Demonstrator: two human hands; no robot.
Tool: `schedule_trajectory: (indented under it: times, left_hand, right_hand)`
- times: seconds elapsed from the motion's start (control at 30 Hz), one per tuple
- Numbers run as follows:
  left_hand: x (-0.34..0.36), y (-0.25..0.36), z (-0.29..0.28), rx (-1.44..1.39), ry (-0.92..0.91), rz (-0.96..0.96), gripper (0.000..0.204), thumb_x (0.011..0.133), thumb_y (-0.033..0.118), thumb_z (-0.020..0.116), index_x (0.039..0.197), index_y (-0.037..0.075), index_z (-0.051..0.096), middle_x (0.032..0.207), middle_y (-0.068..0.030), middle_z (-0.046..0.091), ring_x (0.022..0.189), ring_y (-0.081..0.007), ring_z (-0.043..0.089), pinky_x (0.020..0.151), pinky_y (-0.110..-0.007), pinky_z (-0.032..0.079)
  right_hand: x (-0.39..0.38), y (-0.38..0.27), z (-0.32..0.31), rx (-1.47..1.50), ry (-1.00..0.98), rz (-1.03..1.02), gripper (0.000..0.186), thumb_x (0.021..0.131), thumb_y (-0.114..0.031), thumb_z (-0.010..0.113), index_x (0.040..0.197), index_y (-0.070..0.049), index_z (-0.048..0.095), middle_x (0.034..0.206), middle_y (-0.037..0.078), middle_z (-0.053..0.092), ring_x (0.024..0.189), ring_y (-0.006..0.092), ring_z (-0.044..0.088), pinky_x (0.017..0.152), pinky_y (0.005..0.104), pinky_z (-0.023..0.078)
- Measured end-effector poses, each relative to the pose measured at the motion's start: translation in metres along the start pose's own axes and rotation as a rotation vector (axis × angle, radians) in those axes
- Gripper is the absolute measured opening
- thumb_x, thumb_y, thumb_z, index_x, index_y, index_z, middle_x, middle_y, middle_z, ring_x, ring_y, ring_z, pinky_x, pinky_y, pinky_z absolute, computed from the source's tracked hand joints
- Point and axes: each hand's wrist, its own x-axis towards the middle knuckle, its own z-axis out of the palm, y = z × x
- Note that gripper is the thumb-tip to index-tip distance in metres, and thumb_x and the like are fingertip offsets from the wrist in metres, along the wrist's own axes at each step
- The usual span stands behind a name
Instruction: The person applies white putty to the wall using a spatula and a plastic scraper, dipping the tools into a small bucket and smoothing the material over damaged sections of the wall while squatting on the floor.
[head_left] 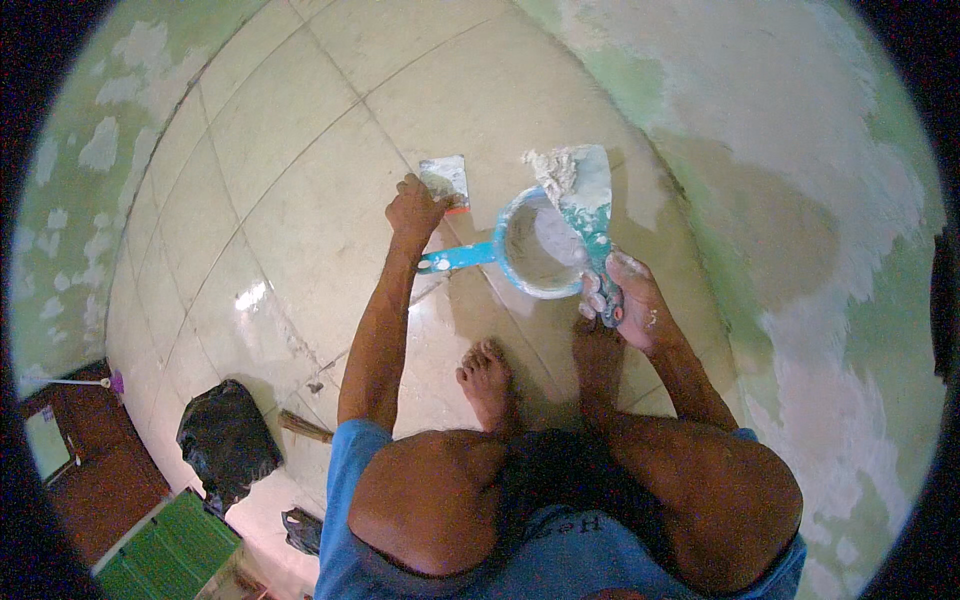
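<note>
My left hand (415, 210) is closed on a small flat scraper (445, 180) with an orange edge and whitish smears. My right hand (627, 295), dusted white, grips a wide teal putty knife (590, 225) raised over the right side of a blue dipper. A lump of white putty (555, 172) sits on its blade. The round dipper (530, 250), coated inside with grey-white residue, has its handle (460, 255) pointing left, just below my left hand.
Tiled floor (270, 200) lies under my bare feet (485, 385). Patched green walls (770, 200) flank both sides. At lower left are black plastic bags (225, 445), a wooden stick (300, 426), a green slatted object (165, 545) and a brown door (100, 480).
</note>
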Motion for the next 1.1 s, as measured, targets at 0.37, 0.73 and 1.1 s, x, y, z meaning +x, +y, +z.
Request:
schedule_trajectory:
  times: [0.37,0.73,1.1]
  left_hand:
    - [0.038,-0.051,0.032,-0.508,-0.074,0.008,0.059,0.063,0.027,0.080,0.104,0.000,0.047,0.097,-0.0149,0.060,0.094,-0.0306,0.060,0.076,-0.044,0.048]
    - [-0.065,0.019,-0.095,-1.331,-0.279,0.073,0.037,0.085,0.018,0.059,0.114,-0.003,0.052,0.096,-0.0089,0.063,0.081,-0.0170,0.062,0.070,-0.031,0.053]
    - [-0.128,0.081,-0.138,-1.647,-0.443,0.222,0.028,0.082,0.008,0.060,0.108,0.000,0.054,0.091,-0.0054,0.062,0.078,-0.0125,0.060,0.071,-0.027,0.051]
  right_hand:
    - [0.013,0.007,0.019,-0.022,0.035,-0.055,0.031,0.088,-0.028,0.057,0.107,-0.004,0.049,0.075,0.003,0.052,0.063,0.0130,0.051,0.056,0.0291,0.045]
    - [0.027,-0.012,-0.005,-0.612,0.166,-0.426,0.027,0.084,-0.016,0.059,0.107,-0.003,0.052,0.087,0.003,0.058,0.073,0.0102,0.055,0.062,0.0247,0.046]
    - [0.047,-0.047,0.006,-1.491,0.079,-1.052,0.046,0.072,-0.005,0.065,0.117,-0.005,0.054,0.108,0.013,0.060,0.099,0.0296,0.056,0.090,0.0385,0.042]
